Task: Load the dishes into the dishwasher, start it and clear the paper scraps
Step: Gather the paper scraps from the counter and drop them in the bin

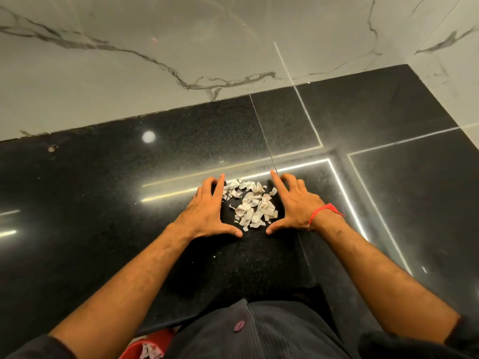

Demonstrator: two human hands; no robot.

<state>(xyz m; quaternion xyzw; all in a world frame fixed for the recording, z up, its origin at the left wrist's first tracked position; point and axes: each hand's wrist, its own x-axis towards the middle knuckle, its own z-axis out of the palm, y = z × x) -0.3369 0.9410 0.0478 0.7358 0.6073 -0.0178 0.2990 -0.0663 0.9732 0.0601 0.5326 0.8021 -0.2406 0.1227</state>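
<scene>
White paper scraps [250, 204], one pile, lie on the black surface [103, 177] between two hands: left hand [207, 216] and right hand [298, 206], fingers spread; red bin [145, 345] below holds scraps

- Polished black stone countertop [103, 203], speckled, glossy enough to mirror strip lights
- White marble-look wall [155, 35] with grey veins, smooth, soft sheen
- Torn paper scraps [250, 204], matt white, crumpled, some printed
- Red thread wristband [324, 212], matt
- Dark ribbed cloth shirt [272, 332], matt, with a glossy plum button [239, 326]
- Red plastic bin [147, 345] below the counter edge, smooth, holding more crumpled paper
</scene>
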